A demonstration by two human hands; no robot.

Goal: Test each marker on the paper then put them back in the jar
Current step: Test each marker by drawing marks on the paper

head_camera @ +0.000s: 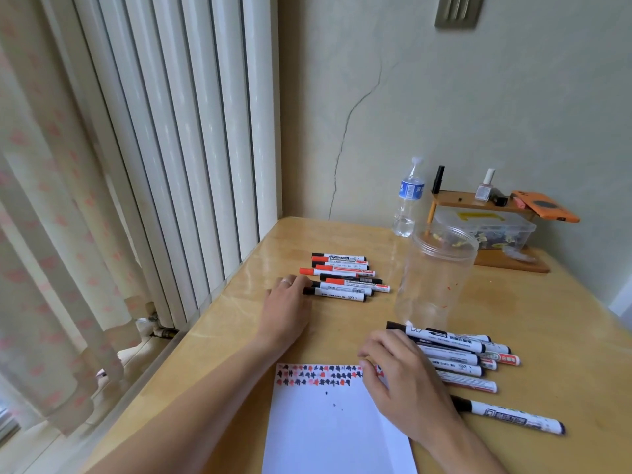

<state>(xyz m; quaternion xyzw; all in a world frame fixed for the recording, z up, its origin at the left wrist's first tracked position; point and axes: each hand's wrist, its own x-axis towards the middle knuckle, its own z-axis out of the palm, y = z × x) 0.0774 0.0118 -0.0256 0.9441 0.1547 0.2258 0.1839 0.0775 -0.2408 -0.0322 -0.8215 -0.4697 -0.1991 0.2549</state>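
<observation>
Left hand point(286, 311) flat, fingertips touching far markers point(345, 277); right hand point(405, 381) loosely curled, empty, on paper point(325, 425) beside empty jar point(434, 275).

table point(239, 323): light wood, glossy, pushed into corner
wall point(478, 114): behind table, pale green-beige, long crack running up from table's rear edge
radiator point(178, 131): left of table, white vertical fins
curtain point(51, 217): far left of table, cream with pink pattern
plate point(456, 10): high on wall above table
light: daylight, soft
</observation>
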